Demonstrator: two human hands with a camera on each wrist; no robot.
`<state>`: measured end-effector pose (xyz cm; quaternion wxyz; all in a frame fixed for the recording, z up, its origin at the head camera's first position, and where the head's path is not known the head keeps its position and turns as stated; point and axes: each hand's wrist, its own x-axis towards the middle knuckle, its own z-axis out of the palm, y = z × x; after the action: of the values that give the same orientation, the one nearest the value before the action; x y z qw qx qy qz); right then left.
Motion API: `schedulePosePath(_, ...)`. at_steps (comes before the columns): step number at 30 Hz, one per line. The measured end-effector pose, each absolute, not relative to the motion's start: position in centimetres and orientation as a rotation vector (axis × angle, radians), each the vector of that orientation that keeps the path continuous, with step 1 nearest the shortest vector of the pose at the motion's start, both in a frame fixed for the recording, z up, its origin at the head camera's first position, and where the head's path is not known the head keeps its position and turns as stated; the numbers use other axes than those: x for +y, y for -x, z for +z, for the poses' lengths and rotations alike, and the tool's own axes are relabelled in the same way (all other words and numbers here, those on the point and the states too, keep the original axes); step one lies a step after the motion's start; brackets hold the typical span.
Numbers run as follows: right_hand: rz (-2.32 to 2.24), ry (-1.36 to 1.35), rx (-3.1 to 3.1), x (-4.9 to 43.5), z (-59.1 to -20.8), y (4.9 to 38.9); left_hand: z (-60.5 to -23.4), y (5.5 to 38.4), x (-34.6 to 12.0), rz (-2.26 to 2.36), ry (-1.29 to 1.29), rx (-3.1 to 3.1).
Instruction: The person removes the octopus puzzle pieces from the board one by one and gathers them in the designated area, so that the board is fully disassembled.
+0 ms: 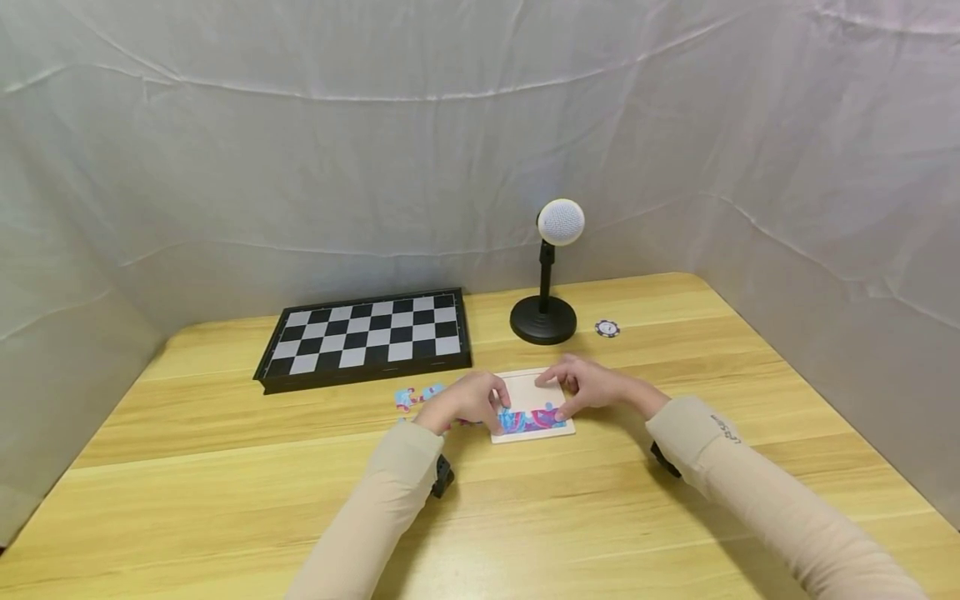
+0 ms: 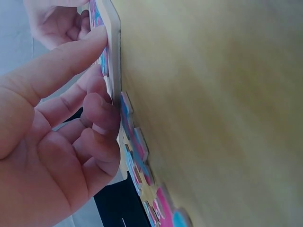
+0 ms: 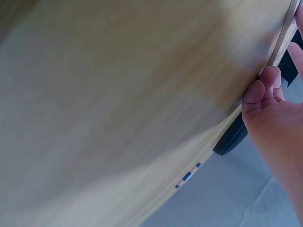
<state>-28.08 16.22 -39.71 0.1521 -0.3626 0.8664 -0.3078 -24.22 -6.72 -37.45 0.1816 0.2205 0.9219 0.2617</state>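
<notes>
A shallow pale wooden puzzle tray (image 1: pixel 522 386) lies on the table, its near part filled by a row of blue, pink and purple jigsaw pieces (image 1: pixel 528 421). My left hand (image 1: pixel 472 397) is at the tray's left side, thumb and index finger touching the pieces; its other fingers bend by the tray edge in the left wrist view. On the right side, my right hand (image 1: pixel 591 385) presses its thumb on the row's right end while the index finger reaches over the bare tray floor. Loose jigsaw pieces (image 2: pixel 135 142) lie beside the left hand, partly hidden in the head view.
A black-framed checkered board (image 1: pixel 367 335) sits at the back left. Behind the tray stands a white round-headed microphone (image 1: pixel 561 222) on a black base (image 1: pixel 543 321). A poker chip (image 1: pixel 607 328) lies right of it. Pale cloth (image 1: pixel 375 167) hangs behind the table.
</notes>
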Motion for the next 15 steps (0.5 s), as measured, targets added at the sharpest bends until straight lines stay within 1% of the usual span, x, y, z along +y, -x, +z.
schedulePosePath(15, -0.982, 1.15, 2.3, 15.93, -39.8, 28.1, -37.4, 24.16, -6.6, 0.72, -0.615, 2.613)
